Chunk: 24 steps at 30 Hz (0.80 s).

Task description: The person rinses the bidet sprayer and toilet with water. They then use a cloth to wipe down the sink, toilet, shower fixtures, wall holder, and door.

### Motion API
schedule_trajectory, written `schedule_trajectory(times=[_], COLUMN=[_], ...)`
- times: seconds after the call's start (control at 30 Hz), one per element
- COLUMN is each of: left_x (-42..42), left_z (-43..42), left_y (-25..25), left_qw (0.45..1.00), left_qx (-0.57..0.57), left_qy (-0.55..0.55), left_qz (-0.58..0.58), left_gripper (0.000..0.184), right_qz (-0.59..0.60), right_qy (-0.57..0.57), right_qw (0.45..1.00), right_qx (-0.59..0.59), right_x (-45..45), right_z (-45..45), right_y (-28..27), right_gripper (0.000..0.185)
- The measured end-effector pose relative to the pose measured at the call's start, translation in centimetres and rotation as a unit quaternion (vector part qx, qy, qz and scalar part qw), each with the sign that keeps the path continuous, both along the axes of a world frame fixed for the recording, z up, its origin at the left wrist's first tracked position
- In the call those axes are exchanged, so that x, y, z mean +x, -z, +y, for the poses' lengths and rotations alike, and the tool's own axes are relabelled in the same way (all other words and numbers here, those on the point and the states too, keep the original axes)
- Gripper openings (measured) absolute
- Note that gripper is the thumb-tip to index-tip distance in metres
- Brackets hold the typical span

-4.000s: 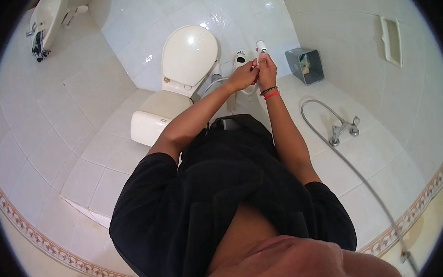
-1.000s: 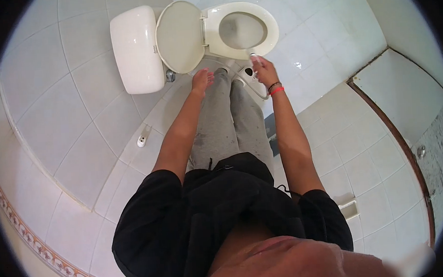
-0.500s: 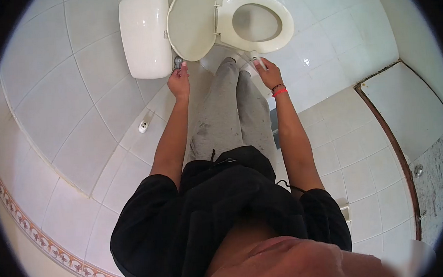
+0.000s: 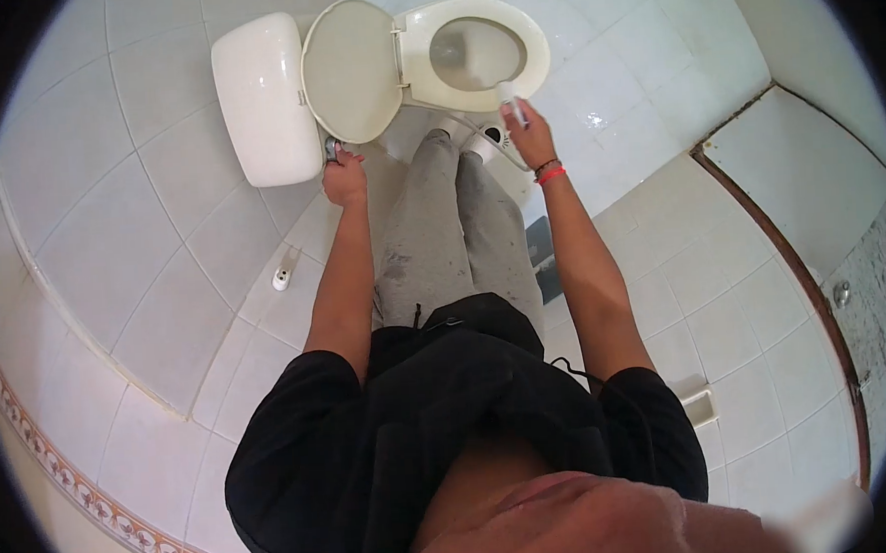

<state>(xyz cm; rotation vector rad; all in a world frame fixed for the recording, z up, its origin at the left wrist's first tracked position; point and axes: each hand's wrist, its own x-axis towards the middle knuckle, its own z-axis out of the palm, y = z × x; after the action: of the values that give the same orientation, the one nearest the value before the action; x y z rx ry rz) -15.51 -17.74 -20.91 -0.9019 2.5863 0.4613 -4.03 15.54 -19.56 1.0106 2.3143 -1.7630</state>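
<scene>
My right hand (image 4: 533,137) is closed round a white hand-held bidet sprayer (image 4: 510,103), its head at the near rim of the toilet bowl (image 4: 540,71). A pale hose (image 4: 491,144) runs from below the bowl toward this hand. Low beside the cistern (image 4: 272,105), my left hand (image 4: 345,178) grips a grey metal valve (image 4: 332,152), partly covered by the fingers. The toilet lid (image 4: 354,76) is raised against the cistern, and the seat lies down on the bowl.
A floor drain (image 4: 494,135) shows near my feet. On the left wall is a small white fitting (image 4: 281,278). A grey object (image 4: 544,256) lies beside my right leg. To the right are a brown-framed door (image 4: 781,229) and a recessed soap dish (image 4: 700,406).
My right hand has raised the sprayer up to the rim of the bowl. My left hand stays at the valve, and the view has shifted slightly.
</scene>
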Motion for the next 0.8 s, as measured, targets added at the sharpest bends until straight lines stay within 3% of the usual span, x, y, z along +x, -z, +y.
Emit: schedule_trajectory(times=[0.1, 0.2, 0.23, 0.33, 0.47, 0.63, 0.7, 0.73, 0.77, 0.8], left_x=[-0.1, -0.4, -0.3, -0.4, -0.6, -0.2, -0.5, -0.5, -0.8, -0.7], left_z=[0.1, 0.1, -0.4, -0.4, 0.0, -1.2, -0.4, -0.3, 0.0, 0.0], left_y=[0.7, 0.7, 1.4, 1.6, 1.0, 1.8, 0.7, 0.4, 0.2, 0.1], left_qw=[0.999, 0.999, 0.999, 0.999, 0.996, 0.998, 0.997, 0.997, 0.996, 0.995], left_qx=[0.023, 0.016, 0.017, 0.031, 0.067, 0.054, 0.04, 0.046, 0.054, 0.06], left_qy=[-0.027, -0.027, -0.025, -0.029, -0.042, -0.021, -0.02, -0.026, -0.031, -0.037], left_qz=[-0.016, -0.041, -0.037, -0.034, -0.046, -0.039, -0.057, -0.063, -0.068, -0.074], left_gripper=[0.055, 0.055, 0.055, 0.057, 0.059, 0.058, 0.058, 0.057, 0.057, 0.056], right_qz=[-0.01, -0.066, -0.164, -0.169, -0.022, -0.098, -0.138, -0.159, -0.207, -0.158], right_qy=[-0.092, -0.021, 0.075, 0.181, -0.003, -0.201, -0.083, -0.022, 0.039, 0.073], right_qw=[0.994, 0.995, 0.984, 0.966, 1.0, 0.974, 0.986, 0.983, 0.977, 0.985], right_qx=[0.061, 0.075, 0.019, -0.081, 0.0, -0.035, 0.047, 0.088, 0.028, 0.018], right_x=[1.1, 2.9, 2.9, 2.6, 0.9, 2.2, 2.7, 1.8, 0.8, 0.3], right_z=[-0.9, 0.4, 1.0, 2.2, 0.3, 0.8, 1.2, 0.9, 1.6, 1.2], right_y=[-0.1, 1.3, 1.6, 2.4, -2.3, -1.9, 0.6, -1.1, -2.9, -2.6], right_gripper=[0.054, 0.053, 0.049, 0.048, 0.05, 0.054, 0.054, 0.054, 0.052, 0.051])
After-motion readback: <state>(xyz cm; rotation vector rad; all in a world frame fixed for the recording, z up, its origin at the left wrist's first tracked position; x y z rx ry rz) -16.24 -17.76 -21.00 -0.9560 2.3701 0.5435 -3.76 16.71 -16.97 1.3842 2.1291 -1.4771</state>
